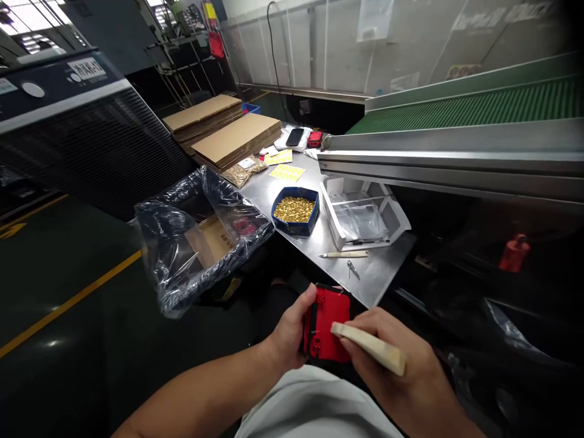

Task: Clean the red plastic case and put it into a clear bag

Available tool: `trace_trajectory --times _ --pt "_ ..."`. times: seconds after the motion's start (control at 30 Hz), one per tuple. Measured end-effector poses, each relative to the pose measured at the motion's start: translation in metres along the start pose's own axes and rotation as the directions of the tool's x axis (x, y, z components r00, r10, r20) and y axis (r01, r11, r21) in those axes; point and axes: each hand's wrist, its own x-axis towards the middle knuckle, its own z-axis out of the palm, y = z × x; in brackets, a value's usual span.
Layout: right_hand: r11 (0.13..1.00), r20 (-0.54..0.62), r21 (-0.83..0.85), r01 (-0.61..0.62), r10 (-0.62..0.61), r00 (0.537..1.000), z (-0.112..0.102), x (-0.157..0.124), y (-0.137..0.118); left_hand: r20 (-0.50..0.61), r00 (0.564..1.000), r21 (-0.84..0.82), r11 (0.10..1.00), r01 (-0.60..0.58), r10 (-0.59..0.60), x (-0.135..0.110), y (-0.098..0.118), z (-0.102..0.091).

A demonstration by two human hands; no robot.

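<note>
Closest to camera: right hand [401,365], fingers curled tight around a pale wooden-handled tool [369,347], long axis running from four o'clock up to ten o'clock, tip touching the face of a red plastic part [326,331]. Left hand [292,331] at nine o'clock of that part, thumb and fingers clamped on its left edge, holding it upright over the lap. Both hands touching the part; tool tip meeting it from the right. Farther out at twelve o'clock: steel table [387,274] with tweezers [353,269], a blue tray of brass inserts [294,210], a clear tray [365,216]. At ten o'clock, a plastic-lined carton [196,243].
</note>
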Motion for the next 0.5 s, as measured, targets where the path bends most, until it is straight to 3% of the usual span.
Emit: trace_trajectory --times 0.1,0.23,0.33,0.4,0.43,0.5 --pt "1.000 -0.020 -0.008 0.000 0.000 1.000 0.000 -0.002 0.006 -0.053 0.998 0.061 0.998 0.033 -0.030 -0.001 -0.001 0.000" --pt "0.999 0.056 0.036 -0.007 0.005 0.998 0.004 -0.002 0.009 -0.094 0.995 0.064 0.998 -0.009 0.015 0.001 -0.001 0.004" --pt "0.999 0.045 0.054 0.002 -0.004 0.999 0.005 -0.003 0.007 -0.081 0.997 0.089 0.996 0.012 -0.004 0.006 -0.001 0.006" --pt "0.995 0.129 0.101 -0.017 0.004 0.992 -0.002 -0.003 0.010 -0.044 0.998 0.059 0.997 0.048 -0.045 0.010 -0.002 0.005" --pt "0.989 0.141 0.125 -0.077 0.060 0.988 -0.009 -0.002 0.015 -0.019 0.998 0.021 0.998 0.059 -0.059 0.011 -0.001 0.005" --pt "0.949 -0.006 0.156 -0.272 0.277 0.961 -0.025 0.001 0.037 0.051 0.996 -0.057 0.995 0.080 -0.077 0.012 -0.001 0.002"
